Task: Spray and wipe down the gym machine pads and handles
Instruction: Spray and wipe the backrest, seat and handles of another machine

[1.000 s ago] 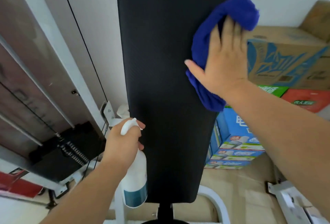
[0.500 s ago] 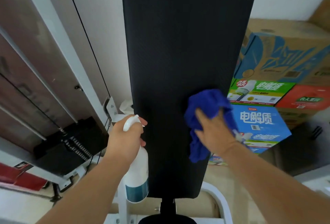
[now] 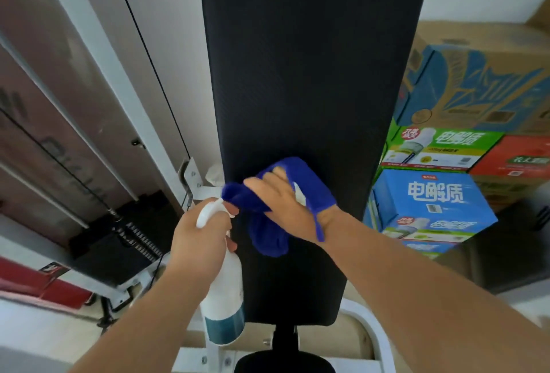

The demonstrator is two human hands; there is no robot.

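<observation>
Cloth is the thing that has moved most in the head view: a second ago I had it pressed high on the right edge of the black back pad, half a second ago low on the right side, and now it sits at the lower left part of the pad, close to the left edge. My right hand lies flat on it, fingers spread and pressing rather than clenched, with blue folds bunched out to the left and hanging below my palm. So the stroke has run down the pad and across it, which I judge leaves most of this face wiped, with only the bottom strip above the black seat left to pass over.

My left hand is clenched around the neck of the white spray bottle, which hangs just beside the pad's left edge, where it was a second ago. The cloth's left fold now nearly touches the nozzle. I cannot tell whether a finger is on the trigger.

The handles are not in view, so I reckon they remain to be done. Stacked boxes stand to the right.
</observation>
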